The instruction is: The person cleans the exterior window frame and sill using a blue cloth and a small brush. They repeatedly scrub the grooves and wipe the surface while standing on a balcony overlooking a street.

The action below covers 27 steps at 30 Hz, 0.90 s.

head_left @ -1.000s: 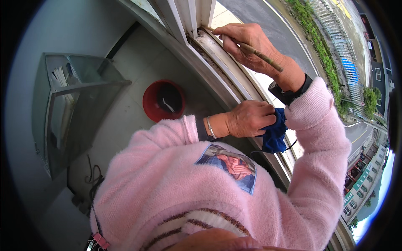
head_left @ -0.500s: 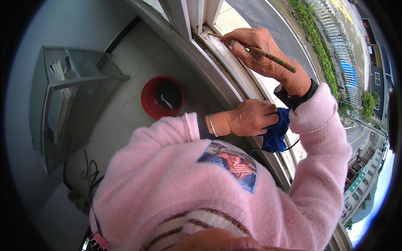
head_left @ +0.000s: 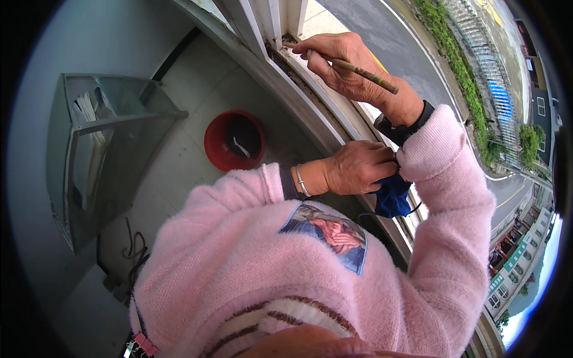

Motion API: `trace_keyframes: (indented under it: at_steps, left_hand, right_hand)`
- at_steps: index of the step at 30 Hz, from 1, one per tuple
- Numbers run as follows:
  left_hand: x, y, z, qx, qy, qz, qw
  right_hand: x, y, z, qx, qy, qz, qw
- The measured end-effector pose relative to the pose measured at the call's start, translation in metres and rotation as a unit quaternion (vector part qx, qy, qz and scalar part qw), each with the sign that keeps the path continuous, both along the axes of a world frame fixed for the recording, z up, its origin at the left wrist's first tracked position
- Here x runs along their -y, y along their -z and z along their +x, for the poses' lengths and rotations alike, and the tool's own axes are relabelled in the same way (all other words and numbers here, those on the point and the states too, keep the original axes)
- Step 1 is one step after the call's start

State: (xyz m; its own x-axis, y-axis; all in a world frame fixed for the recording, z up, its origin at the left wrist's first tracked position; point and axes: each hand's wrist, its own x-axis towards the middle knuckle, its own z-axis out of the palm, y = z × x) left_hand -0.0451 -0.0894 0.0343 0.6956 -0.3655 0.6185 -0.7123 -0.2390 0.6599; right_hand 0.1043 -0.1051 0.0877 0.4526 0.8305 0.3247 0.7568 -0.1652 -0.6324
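Brown stick (head_left: 370,77): we have its thin end down at the far corner of the window track (head_left: 313,92), its blunt end slanting back over our wrist.
Right hand (head_left: 352,53): clamped on the stick, fingers pinched together near its tip.
Left hand (head_left: 361,170): curled tight on the blue cloth (head_left: 394,200), which bunches over the ledge.
Grimy corner: we judge the step in hand to be poking the tip into the dirt there; the next move seems to call for a steady pinch and short strokes.
Frame post (head_left: 271,24): it rises just beside the tip, leaving us little room to swing.
Pink cuff (head_left: 433,146): our right sleeve hangs over the left fingertips and hides some cloth.
Dark cable (head_left: 416,208): runs beside the cloth and could snag.
Red bucket (head_left: 218,149): on the floor, well apart from our hands.
Glass case (head_left: 107,124): farther left, papers inside.
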Motion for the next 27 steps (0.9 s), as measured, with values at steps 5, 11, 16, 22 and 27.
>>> trace_keyframes:
  at_steps: [5, 11, 16, 22, 27]
  left_hand:
    - [-0.001, 0.002, 0.000, -0.011, 0.004, 0.013, 1.000]
    - [0.001, 0.003, 0.000, 0.000, 0.001, 0.002, 1.000]
    - [0.002, 0.003, 0.000, -0.007, -0.006, 0.006, 1.000]
    - [0.002, 0.002, -0.001, -0.005, -0.020, -0.002, 1.000]
    - [0.002, 0.000, -0.001, -0.010, -0.020, 0.013, 1.000]
  right_hand:
    - [0.001, -0.001, 0.000, 0.063, 0.027, -0.057, 0.996]
    - [0.002, -0.011, 0.000, 0.030, 0.012, -0.103, 0.994]
    - [0.003, -0.024, 0.002, 0.062, 0.011, -0.052, 0.997]
    - [0.011, -0.029, -0.002, -0.061, 0.061, -0.163, 0.983]
    - [0.006, -0.013, 0.004, -0.039, -0.023, 0.015, 0.999]
